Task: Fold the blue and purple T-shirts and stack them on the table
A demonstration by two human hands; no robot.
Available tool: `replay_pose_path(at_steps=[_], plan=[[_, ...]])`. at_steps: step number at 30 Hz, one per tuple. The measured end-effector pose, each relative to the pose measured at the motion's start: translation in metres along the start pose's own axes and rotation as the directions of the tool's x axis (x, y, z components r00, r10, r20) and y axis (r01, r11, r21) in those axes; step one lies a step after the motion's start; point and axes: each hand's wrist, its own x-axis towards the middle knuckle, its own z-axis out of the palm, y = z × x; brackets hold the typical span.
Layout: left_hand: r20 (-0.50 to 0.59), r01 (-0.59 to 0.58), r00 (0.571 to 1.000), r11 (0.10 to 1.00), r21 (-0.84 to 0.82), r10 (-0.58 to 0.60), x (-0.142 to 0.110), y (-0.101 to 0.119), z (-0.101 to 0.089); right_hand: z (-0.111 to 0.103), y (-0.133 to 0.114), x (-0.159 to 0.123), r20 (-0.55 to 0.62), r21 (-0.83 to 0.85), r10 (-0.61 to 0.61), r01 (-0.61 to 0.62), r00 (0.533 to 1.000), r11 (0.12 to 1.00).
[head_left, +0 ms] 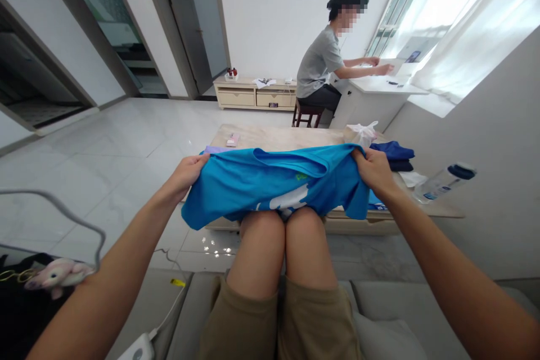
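Note:
A bright blue T-shirt [228, 185] with a white print on its front is stretched out in the air between my hands, just above and beyond my knees. My left hand [189, 173] pinches it at one shoulder or sleeve edge. At the opposite side, my right hand [375, 167] grips the other shoulder in closed fingers. The round neckline faces up in the middle, and the lower part of the shirt hangs down toward my knees. Behind it, the shirt hides much of the low table [278, 136].
On the table are folded dark blue clothes [392, 152], a white plastic bag [363, 134], a clear water bottle [442, 183] and a small pink packet [233, 139]. A person [320, 62] sits at a white desk by the window. A plush toy [61, 275] lies on the sofa at left.

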Motion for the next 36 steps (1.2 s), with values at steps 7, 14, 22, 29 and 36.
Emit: replay_pose_path(at_steps=[7, 14, 22, 29, 36], plan=[[-0.02, -0.069, 0.997, 0.994, 0.089, 0.071, 0.002, 0.0, 0.006, -0.007, 0.005, -0.005, -0.033, -0.077, 0.008, -0.011, 0.999, 0.997], [0.158, -0.33, 0.943, 0.893, 0.307, 0.294, -0.011, 0.024, 0.021, -0.014, 0.005, 0.004, 0.016, -0.091, -0.007, 0.008, 1.0, 0.996], [0.033, -0.12, 0.993, 0.962, 0.247, 0.115, 0.004, 0.002, 0.027, -0.006, 0.016, -0.002, 0.125, -0.121, 0.049, -0.033, 0.991, 0.992], [0.01, -0.155, 0.988, 0.968, 0.2, 0.156, 0.008, -0.014, 0.041, 0.009, 0.022, -0.008, 0.093, -0.168, -0.03, 0.045, 0.995, 0.985], [0.09, -0.361, 0.932, 0.882, 0.301, 0.351, -0.023, 0.017, 0.043, -0.002, -0.006, -0.016, -0.033, -0.062, -0.083, 0.081, 0.996, 0.995]])
